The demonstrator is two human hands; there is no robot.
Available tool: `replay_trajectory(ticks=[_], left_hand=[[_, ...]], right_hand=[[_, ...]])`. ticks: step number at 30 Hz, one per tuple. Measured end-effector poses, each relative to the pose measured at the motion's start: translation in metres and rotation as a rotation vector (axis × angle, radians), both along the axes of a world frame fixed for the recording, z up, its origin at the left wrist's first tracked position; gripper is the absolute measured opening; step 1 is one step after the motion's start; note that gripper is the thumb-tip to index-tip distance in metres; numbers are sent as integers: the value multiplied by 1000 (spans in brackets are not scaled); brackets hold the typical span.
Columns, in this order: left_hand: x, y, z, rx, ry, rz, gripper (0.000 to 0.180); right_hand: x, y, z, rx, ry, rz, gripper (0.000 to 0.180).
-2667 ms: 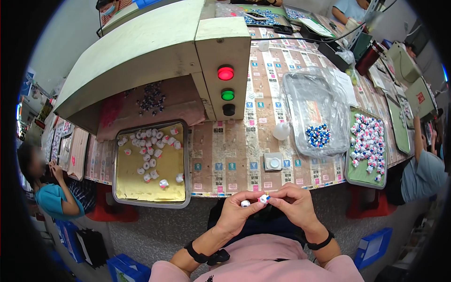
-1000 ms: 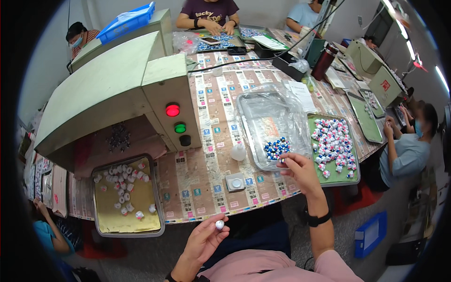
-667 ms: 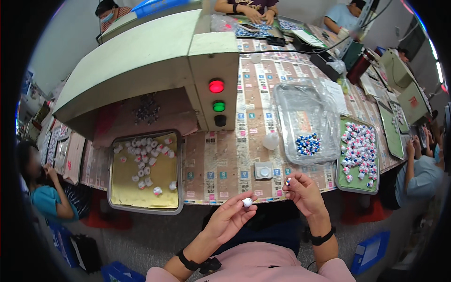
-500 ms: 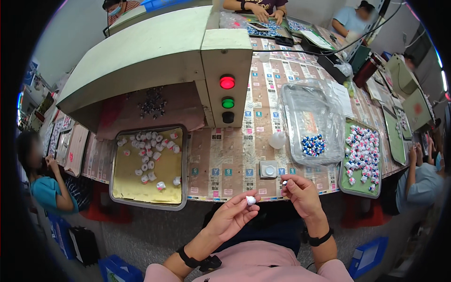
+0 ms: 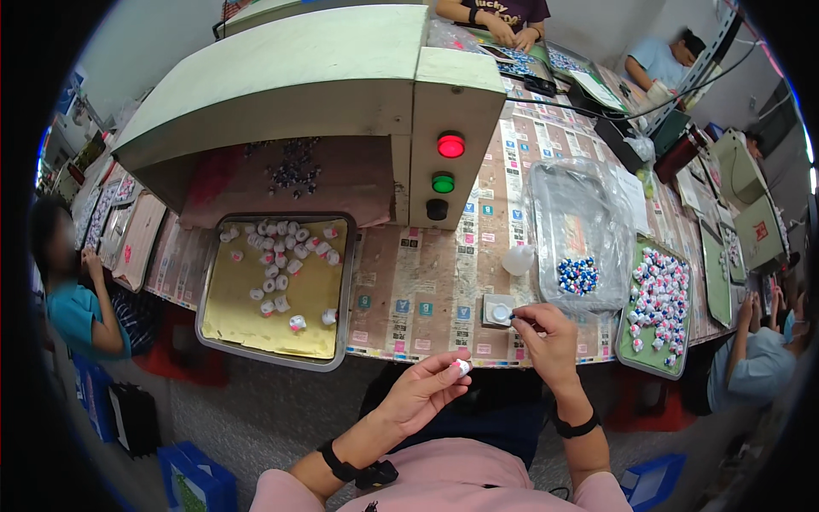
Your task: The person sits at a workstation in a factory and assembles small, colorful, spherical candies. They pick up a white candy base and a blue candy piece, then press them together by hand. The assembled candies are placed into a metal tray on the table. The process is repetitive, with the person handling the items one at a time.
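Note:
My left hand is closed in a pinch on a small white figurine piece with pink on it, just off the table's front edge. My right hand pinches a tiny dark bead-like part, partly hidden by the fingertips. That part is at the right edge of a small square pale holder with a round white top; whether it touches the holder I cannot tell. Behind it stands a round translucent white bottle.
To the left, a yellow-lined tray carries white and pink pieces below a machine with red and green lights. A plastic-wrapped tray bears small blue and white parts. Far right is a green tray of figurines. Other people sit around.
My right hand has moved with the dark part to the holder's edge. In my left hand the white piece has turned, showing pink. The view has shifted slightly.

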State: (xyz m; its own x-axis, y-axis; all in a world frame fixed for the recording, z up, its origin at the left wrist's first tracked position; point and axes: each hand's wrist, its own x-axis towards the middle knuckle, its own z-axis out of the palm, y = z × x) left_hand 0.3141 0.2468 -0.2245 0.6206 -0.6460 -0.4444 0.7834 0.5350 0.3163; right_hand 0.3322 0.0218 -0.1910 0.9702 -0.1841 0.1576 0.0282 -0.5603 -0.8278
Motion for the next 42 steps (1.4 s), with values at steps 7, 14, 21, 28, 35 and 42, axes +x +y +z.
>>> replay_trajectory(ticks=[7, 14, 21, 28, 35, 42], left_hand=[[-3, 1, -2, -14, 5, 7, 34], [-2, 3, -10, 14, -24, 33, 33], [5, -7, 2, 88, -67, 86, 30], [7, -13, 2, 95, -91, 54, 29], [4, -19, 3, 101, -103, 35, 28], [-3, -18, 3, 154, -118, 61, 25]], right_hand=[[16, 5, -19, -244, -108, 65, 11], [16, 3, -23, -179, -90, 24, 11], [-2, 14, -1, 85, -34, -16, 10], [-37, 32, 10, 537, 169, 82, 14], [-42, 34, 8, 509, 159, 89, 14], [-47, 33, -7, 465, 130, 110, 12]])
